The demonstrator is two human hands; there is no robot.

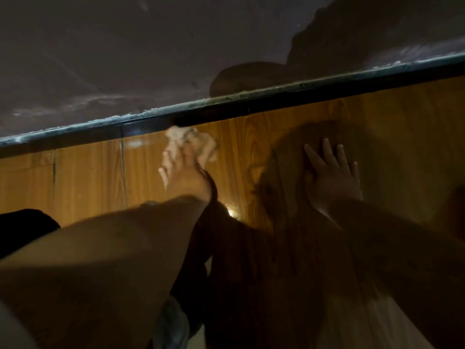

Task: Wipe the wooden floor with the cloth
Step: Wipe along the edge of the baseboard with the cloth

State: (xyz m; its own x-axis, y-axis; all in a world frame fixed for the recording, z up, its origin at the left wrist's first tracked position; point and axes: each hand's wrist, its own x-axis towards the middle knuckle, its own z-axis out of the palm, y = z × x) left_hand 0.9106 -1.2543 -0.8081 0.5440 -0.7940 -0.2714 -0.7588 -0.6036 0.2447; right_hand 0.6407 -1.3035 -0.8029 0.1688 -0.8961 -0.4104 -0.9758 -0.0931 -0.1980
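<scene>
From here I count one grey wall point(125, 59) across the top, one wooden floor point(88, 177) filling the rest, and one dark skirting strip point(251, 103) running on a slant between them, with a pale crust along its upper edge. Two arms reach in from the bottom, the left in light and the right almost lost in shadow, and a shadow point(327, 46) falls up the wall on the right. Two hands, then. My left hand point(186, 175) is out near the skirting with its fingers closed over the one cloth point(193, 141), a pale crumpled wad bunched at the fingertips and pressed to the floor just below the strip, touching or nearly touching it. That hand is smeared, so I cannot count which fingers wrap the cloth and which stick out to the left. My right hand point(332, 177) lies well apart to the right, palm down, fingers spread and straight, flat on the boards and holding nothing. A dark band point(213, 187) circles the left wrist. Two dark seams point(122, 157) cut the boards left of the cloth, and one small glint point(230, 211) shines between the arms. A black shape point(22, 227) at the left edge is cut off, and I cannot tell what it is.
</scene>
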